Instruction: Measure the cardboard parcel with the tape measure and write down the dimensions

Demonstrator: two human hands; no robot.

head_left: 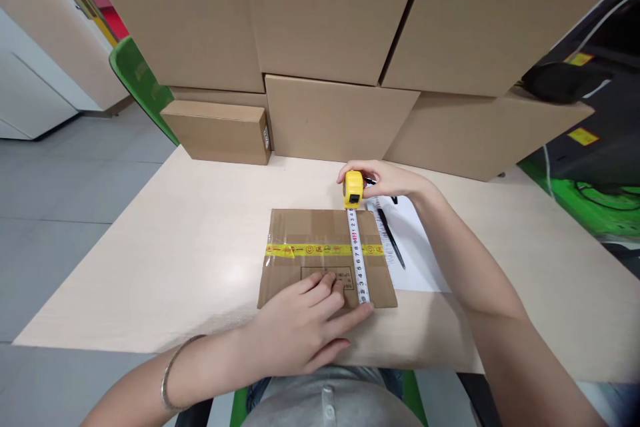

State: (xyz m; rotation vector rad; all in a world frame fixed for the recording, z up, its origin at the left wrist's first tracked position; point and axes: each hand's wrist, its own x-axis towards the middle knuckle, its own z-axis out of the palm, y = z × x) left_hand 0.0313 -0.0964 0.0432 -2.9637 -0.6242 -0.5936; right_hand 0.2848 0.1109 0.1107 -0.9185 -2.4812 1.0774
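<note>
A yellow tape measure is gripped in my right hand at the far edge of a flat cardboard box. Its white blade is pulled out and lies across the top of the box, over a strip of yellow printed tape. My left hand rests palm down on the near part of the box, fingers spread. Its index fingertip touches the blade's near end at the box's front edge. Beside the box, a black pen lies on a white paper sheet.
Several large cardboard boxes are stacked along the back of the table. A smaller brown carton stands at the back left, near a green chair. Dark equipment with cables is at the right.
</note>
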